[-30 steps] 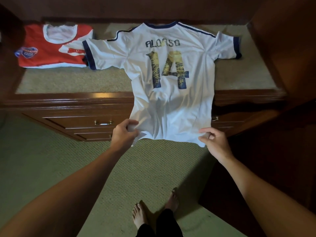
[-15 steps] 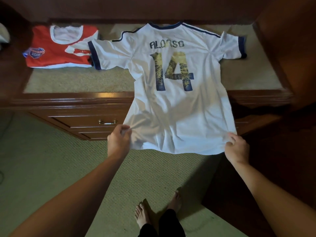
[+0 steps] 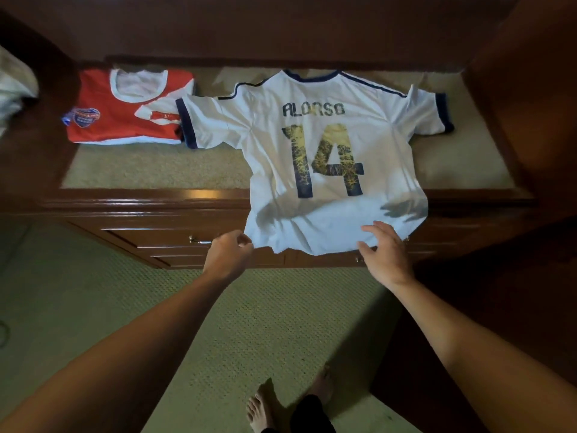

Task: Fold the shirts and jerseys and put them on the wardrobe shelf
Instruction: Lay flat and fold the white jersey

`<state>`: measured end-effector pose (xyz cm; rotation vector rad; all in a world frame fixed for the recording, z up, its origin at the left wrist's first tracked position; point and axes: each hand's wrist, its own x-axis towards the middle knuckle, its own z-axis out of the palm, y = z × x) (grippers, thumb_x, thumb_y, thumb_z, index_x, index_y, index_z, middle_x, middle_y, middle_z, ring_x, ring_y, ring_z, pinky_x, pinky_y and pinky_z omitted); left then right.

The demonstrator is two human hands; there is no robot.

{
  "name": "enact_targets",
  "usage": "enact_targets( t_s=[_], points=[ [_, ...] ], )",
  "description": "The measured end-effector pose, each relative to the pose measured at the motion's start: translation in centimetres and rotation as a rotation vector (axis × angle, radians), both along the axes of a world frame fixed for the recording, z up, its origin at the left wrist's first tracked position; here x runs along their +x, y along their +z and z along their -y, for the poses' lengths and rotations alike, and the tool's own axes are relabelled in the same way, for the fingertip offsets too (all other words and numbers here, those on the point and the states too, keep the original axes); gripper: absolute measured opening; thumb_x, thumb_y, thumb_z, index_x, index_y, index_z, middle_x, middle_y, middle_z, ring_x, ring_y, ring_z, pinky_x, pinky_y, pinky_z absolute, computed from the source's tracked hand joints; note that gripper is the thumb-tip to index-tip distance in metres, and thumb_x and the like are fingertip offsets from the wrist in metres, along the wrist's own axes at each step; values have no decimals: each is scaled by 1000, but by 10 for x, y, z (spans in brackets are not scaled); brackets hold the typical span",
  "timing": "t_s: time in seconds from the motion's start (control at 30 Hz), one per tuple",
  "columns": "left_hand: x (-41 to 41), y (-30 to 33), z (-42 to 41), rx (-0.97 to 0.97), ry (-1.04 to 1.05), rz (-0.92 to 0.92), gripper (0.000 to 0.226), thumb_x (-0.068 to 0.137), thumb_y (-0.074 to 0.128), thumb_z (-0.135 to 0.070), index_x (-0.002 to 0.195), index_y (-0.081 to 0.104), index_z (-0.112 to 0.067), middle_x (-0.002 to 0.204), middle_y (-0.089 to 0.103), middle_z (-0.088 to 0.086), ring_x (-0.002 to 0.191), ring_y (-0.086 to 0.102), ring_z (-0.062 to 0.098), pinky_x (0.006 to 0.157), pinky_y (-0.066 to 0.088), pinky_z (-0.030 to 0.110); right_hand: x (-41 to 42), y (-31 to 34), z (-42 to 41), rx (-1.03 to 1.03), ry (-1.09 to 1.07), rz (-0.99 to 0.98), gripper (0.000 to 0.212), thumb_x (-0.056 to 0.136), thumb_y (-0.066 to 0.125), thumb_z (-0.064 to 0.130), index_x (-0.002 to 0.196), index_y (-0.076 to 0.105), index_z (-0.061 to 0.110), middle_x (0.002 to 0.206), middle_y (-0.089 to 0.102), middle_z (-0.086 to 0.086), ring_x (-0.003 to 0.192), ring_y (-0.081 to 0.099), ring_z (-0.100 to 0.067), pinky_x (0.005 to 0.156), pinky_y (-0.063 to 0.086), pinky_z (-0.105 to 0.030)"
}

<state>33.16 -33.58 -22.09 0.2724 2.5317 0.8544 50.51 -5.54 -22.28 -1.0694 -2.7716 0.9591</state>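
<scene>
A white jersey (image 3: 327, 126) marked ALONSO 14 lies back-up on the beige-lined wardrobe shelf (image 3: 156, 170), sleeves spread. Its hem hangs a little over the shelf's front edge. My left hand (image 3: 229, 256) is curled at the hem's left corner and pinches the cloth. My right hand (image 3: 385, 254) is in front of the hem's right half, fingers spread, holding nothing. A folded red jersey (image 3: 125, 120) with a white collar lies on the shelf to the left, its edge under the white jersey's left sleeve.
Dark wooden drawers with a metal handle (image 3: 199, 240) sit below the shelf. A wooden side wall (image 3: 524, 104) rises at the right. Some pale cloth (image 3: 12, 85) shows at the far left. My bare feet (image 3: 265, 407) stand on green carpet.
The right hand let go of the hem's right corner and moved left, fingers now spread. The hem has slackened and hangs shorter over the edge. The left hand stays at the left corner.
</scene>
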Motion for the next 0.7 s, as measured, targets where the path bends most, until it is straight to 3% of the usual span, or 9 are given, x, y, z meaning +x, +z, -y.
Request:
enact_targets(
  t_s=[0.17, 0.3, 0.43, 0.57, 0.7],
  points=[
    [-54, 37, -23, 61, 25, -80, 13, 86, 62, -23, 90, 74, -19, 83, 71, -7, 83, 66, 16, 73, 47, 28, -77, 32, 9, 25, 129, -137, 29, 97, 66, 24, 126, 66, 21, 141, 56, 3, 130, 53, -19, 103, 49, -37],
    [-110, 46, -45, 76, 51, -131, 15, 90, 62, -22, 98, 73, -15, 90, 72, -2, 87, 67, 18, 82, 54, 34, -151, 42, 4, 33, 209, -183, 28, 97, 65, 22, 124, 68, 18, 136, 61, 2, 123, 58, -20, 96, 47, -32],
    [-168, 41, -62, 39, 159, -162, 20, 93, 59, -24, 104, 71, -12, 98, 72, 6, 94, 66, 25, 88, 54, 38, -226, 33, -10, 13, 278, -115, 27, 98, 61, 28, 123, 67, 24, 137, 58, 6, 114, 62, -21, 92, 51, -36],
    [-218, 25, -57, -40, 365, -174, 30, 96, 51, -27, 119, 60, -11, 117, 64, 14, 105, 61, 34, 90, 49, 41, -283, 14, -11, 70, 404, -40, 36, 102, 51, 29, 137, 59, 25, 150, 49, 4, 138, 45, -22, 110, 39, -39],
    [-256, 5, -45, -47, 611, -65, 48, 93, 58, -35, 132, 49, -9, 123, 62, 16, 108, 62, 38, 90, 52, 42, -328, -12, 3, 204, 581, 74, 53, 106, 35, 45, 158, 29, 34, 169, 16, 1, 156, 8, -23, 125, 13, -47]
  ],
)
